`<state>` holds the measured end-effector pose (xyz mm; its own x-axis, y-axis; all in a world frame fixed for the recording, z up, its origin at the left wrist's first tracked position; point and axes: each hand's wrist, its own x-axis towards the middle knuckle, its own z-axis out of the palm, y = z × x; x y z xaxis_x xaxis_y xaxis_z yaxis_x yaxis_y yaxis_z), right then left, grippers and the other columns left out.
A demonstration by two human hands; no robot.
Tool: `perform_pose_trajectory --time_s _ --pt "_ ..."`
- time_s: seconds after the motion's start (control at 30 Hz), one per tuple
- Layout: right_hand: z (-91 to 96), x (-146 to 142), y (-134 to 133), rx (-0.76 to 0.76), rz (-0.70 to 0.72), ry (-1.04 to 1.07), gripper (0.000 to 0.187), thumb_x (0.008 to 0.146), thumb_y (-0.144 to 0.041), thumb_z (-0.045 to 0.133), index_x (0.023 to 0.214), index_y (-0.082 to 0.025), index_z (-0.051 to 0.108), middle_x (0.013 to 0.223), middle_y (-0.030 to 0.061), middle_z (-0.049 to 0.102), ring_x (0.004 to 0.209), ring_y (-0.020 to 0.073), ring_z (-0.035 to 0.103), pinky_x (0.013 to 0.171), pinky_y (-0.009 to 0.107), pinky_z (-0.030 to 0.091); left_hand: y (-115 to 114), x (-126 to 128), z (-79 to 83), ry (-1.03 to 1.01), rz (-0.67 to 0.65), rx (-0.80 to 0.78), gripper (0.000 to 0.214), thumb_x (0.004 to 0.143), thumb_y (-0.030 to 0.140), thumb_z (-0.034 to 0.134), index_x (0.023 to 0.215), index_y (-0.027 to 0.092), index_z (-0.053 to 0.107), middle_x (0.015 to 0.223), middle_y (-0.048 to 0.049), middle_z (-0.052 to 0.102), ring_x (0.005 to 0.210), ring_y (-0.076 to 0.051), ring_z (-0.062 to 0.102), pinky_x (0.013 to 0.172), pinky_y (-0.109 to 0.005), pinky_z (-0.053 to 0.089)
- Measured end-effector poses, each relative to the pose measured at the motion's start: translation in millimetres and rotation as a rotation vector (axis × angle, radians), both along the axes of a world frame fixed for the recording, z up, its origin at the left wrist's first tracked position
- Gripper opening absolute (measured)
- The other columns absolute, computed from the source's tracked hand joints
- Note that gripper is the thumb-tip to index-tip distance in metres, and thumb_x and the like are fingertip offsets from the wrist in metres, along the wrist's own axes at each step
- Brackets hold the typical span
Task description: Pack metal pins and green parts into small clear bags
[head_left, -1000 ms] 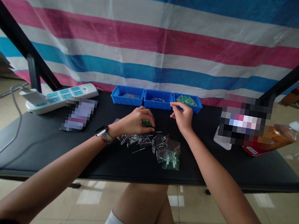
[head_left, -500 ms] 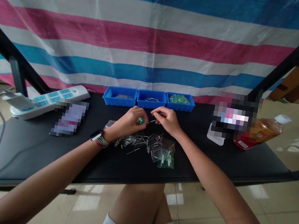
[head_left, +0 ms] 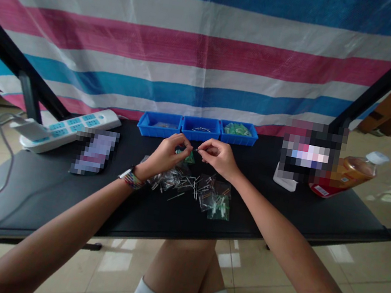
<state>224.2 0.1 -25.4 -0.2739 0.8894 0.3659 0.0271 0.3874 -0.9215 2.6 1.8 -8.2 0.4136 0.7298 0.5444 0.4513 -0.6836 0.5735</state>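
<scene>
My left hand, with a watch and a woven band at the wrist, is closed on a small green plastic packet that shows below its fingers. Thumb and fingers of my right hand pinch a thin metal pin. The pin bridges the narrow gap to my left fingertips; whether they grip it too I cannot tell. Below the hands lies a pile of loose metal pins and small clear bags. A clear bag with pale green plugs lies at the pile's right end.
Three blue bins stand in a row at the back of the black table; the right one holds green packets. At left are a white power strip and a blurred phone-like item. A drink bottle stands at right.
My hands have come closer together, and the pin now reaches my left fingertips. More of the green packet shows under my left hand. The view has shifted slightly.
</scene>
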Motion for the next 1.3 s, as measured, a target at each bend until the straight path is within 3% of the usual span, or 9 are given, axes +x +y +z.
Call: perform_pose_trajectory --time_s 0.1,0.2,0.33,0.53,0.77,1.13,1.23,1.3 --pt "-0.1 -0.1 0.1 -0.012 -0.012 -0.002 0.037 0.087 -0.056 0.079 0.085 -0.02 0.072 0.076 0.0019 0.072 0.059 0.0143 0.065 0.055 0.026 0.05 -0.3 -0.9 1.3 0.001 -0.012 0.01 0.019 0.104 0.033 0.061 0.089 0.021 0.065 0.088 -0.0043 0.069 0.084 -0.02 0.063 0.08 -0.036 0.051" --pt "-1.1 -0.3 1.9 -0.025 -0.041 0.0 0.049 0.087 -0.068 0.076 0.082 -0.02 0.07 0.077 0.0027 0.073 0.055 0.0132 0.064 0.052 0.025 0.049 -0.2 -1.8 1.1 -0.024 -0.06 0.013 0.01 0.102 0.03 0.062 0.103 0.02 0.065 0.1 -0.0065 0.07 0.092 -0.021 0.066 0.084 -0.037 0.054" --pt "-2.2 -0.9 3.5 -0.028 -0.032 0.011 0.054 0.087 -0.073 0.073 0.084 -0.02 0.071 0.079 0.0034 0.075 0.054 0.0127 0.063 0.052 0.025 0.05 -0.6 -2.1 0.7 -0.014 -0.055 0.024 0.009 0.101 0.029 0.065 0.104 0.021 0.065 0.101 -0.0064 0.071 0.092 -0.02 0.066 0.085 -0.036 0.055" --pt "0.7 -2.1 0.7 -0.062 -0.034 0.043 0.048 0.088 -0.068 0.075 0.085 -0.02 0.072 0.079 0.0034 0.075 0.055 0.013 0.064 0.052 0.025 0.051 -2.3 -1.9 3.7 -0.05 -0.016 0.049 0.013 0.103 0.032 0.066 0.097 0.021 0.07 0.095 -0.0052 0.072 0.09 -0.021 0.067 0.083 -0.036 0.054" --pt "3.8 -0.5 1.9 -0.086 -0.065 0.159 0.031 0.077 -0.045 0.085 0.091 -0.02 0.071 0.08 -0.0003 0.069 0.056 0.012 0.064 0.051 0.024 0.053 -1.7 -2.6 5.8 -0.05 0.007 0.015 0.032 0.107 0.04 0.061 0.084 0.022 0.072 0.087 -0.0038 0.073 0.087 -0.022 0.067 0.082 -0.037 0.05" --pt "-0.5 -3.9 0.9 -0.078 -0.02 0.145 0.028 0.076 -0.04 0.086 0.082 -0.02 0.067 0.07 -0.0024 0.065 0.055 0.0127 0.063 0.053 0.025 0.054 0.3 -4.2 3.2 -0.045 0.05 -0.026 0.046 0.109 0.048 0.056 0.077 0.021 0.075 0.077 -0.0029 0.073 0.079 -0.02 0.062 0.081 -0.035 0.049" --pt "-0.1 -4.0 4.8 -0.049 -0.09 0.165 0.027 0.076 -0.041 0.084 0.081 -0.02 0.067 0.068 -0.0028 0.064 0.055 0.0127 0.064 0.052 0.024 0.054 -3.9 -3.9 7.0 -0.032 0.066 -0.075 0.053 0.112 0.049 0.047 0.076 0.02 0.074 0.079 -0.0042 0.073 0.077 -0.019 0.062 0.083 -0.034 0.048" --pt "1.3 -3.0 12.0 -0.006 -0.208 0.197 0.027 0.077 -0.043 0.083 0.08 -0.021 0.067 0.068 -0.0025 0.065 0.055 0.0128 0.064 0.052 0.024 0.054 -5.5 -4.0 9.4 -0.022 0.067 -0.086 0.054 0.112 0.048 0.044 0.077 0.019 0.073 0.081 -0.005 0.074 0.078 -0.02 0.063 0.084 -0.034 0.048"
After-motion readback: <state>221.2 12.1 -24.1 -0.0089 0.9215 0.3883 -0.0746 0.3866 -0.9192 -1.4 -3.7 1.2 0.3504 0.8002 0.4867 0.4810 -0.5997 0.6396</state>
